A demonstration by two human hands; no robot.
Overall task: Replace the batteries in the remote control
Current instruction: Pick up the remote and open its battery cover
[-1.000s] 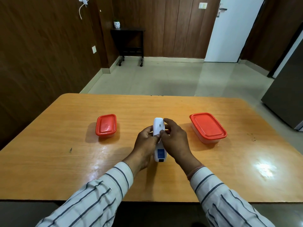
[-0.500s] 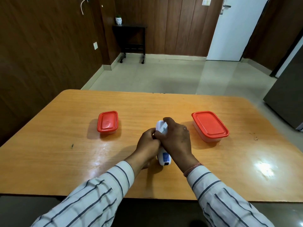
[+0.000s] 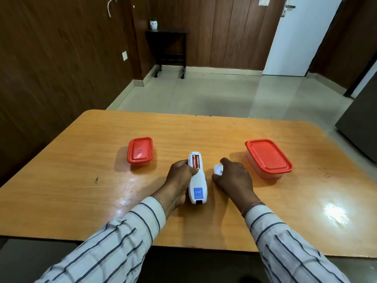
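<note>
A white remote control (image 3: pixel 197 182) lies back side up on the wooden table (image 3: pixel 81 180), its battery compartment uncovered at the far end. Two orange batteries (image 3: pixel 196 161) sit side by side in that compartment. My left hand (image 3: pixel 179 180) grips the remote from its left side, thumb resting just below the batteries. To the right of the remote, my right hand (image 3: pixel 232 178) holds the white battery cover (image 3: pixel 218 169) low over the table; fingers hide most of the cover.
A small clear box with a red lid (image 3: pixel 140 150) stands to the left of the remote. A larger red-lidded box (image 3: pixel 268 157) stands to the right, close to my right hand. The table's near edge runs just under my forearms.
My right hand has slid the cover off the remote and carried it to the right. The batteries now show. The remote has come down flat onto the table.
</note>
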